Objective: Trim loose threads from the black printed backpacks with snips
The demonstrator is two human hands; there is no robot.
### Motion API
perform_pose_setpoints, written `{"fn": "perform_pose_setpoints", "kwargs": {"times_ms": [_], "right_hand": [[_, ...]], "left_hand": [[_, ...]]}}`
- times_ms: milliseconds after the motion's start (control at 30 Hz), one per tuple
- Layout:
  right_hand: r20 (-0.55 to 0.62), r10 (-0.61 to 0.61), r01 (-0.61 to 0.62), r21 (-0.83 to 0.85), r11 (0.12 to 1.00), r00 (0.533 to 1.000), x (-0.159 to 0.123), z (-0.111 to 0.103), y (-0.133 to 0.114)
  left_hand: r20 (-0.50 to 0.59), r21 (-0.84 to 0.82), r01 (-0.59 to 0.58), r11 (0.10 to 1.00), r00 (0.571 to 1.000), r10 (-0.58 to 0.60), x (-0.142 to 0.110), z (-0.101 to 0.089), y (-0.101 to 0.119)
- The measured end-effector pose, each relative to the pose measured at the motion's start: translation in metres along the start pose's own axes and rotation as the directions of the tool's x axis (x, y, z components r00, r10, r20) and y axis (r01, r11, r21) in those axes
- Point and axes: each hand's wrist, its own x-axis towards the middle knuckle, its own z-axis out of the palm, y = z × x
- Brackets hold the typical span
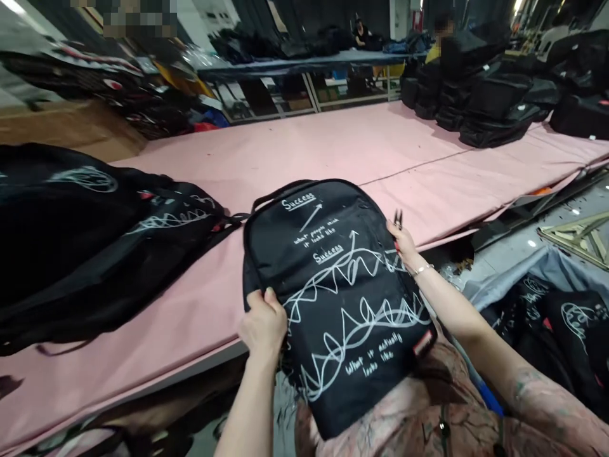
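A black backpack (328,285) with white scribbled lines and lettering is held up in front of me, tilted at the edge of the pink table. My left hand (264,317) grips its left side, thumb on the front and fingers curled behind the edge. At the upper right side my right hand (403,244) is closed on the backpack's edge. Small dark thread snips (398,219) stick up from that same hand. A red label (422,341) shows near the bag's lower right corner. The backpack's back is hidden.
More black printed backpacks (95,241) lie on the pink table (304,143) at left. Black bags (495,101) are stacked at the far right. A lined bin (518,273) with printed bags stands at my right. A cardboard box (61,127) sits at the back left; people work farther off.
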Motion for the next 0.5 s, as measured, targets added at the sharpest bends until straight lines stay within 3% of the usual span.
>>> {"fn": "perform_pose_setpoints", "kwargs": {"times_ms": [100,200,267,333,400,433,467,500], "right_hand": [[-0.07,0.066,-0.075,-0.13,0.989,0.995,0.009,0.0,0.008],[-0.107,0.112,-0.128,-0.162,0.979,0.988,-0.008,-0.022,0.023],[-0.121,0.144,-0.165,-0.187,0.968,0.982,-0.035,-0.046,0.033],[-0.134,0.177,-0.203,-0.212,0.956,0.975,-0.071,-0.07,0.041],[-0.135,0.21,-0.236,-0.218,0.947,0.968,-0.109,-0.088,0.044],[-0.123,0.224,-0.246,-0.206,0.947,0.967,-0.128,-0.094,0.044],[-0.102,0.24,-0.255,-0.174,0.951,0.965,-0.145,-0.098,0.041],[-0.065,0.266,-0.271,-0.11,0.956,0.962,-0.161,-0.099,0.037]], "left_hand": [[0.172,0.111,0.082,0.99,0.98,-0.1,0.006,0.002,0.003],[0.287,0.122,0.097,0.988,0.949,-0.129,0.011,0.0,-0.007],[0.279,0.128,0.102,0.987,0.951,-0.134,0.012,-0.004,-0.014],[0.177,0.124,0.092,0.988,0.978,-0.113,0.009,-0.008,-0.012],[0.046,0.064,-0.055,0.996,0.998,0.052,0.003,-0.01,0.0],[0.015,0.0,-0.187,0.982,0.982,0.187,-0.001,-0.01,0.01],[0.026,-0.093,-0.335,0.938,0.941,0.339,-0.007,-0.009,0.022],[0.078,-0.212,-0.466,0.859,0.868,0.49,-0.013,-0.007,0.037]]}}
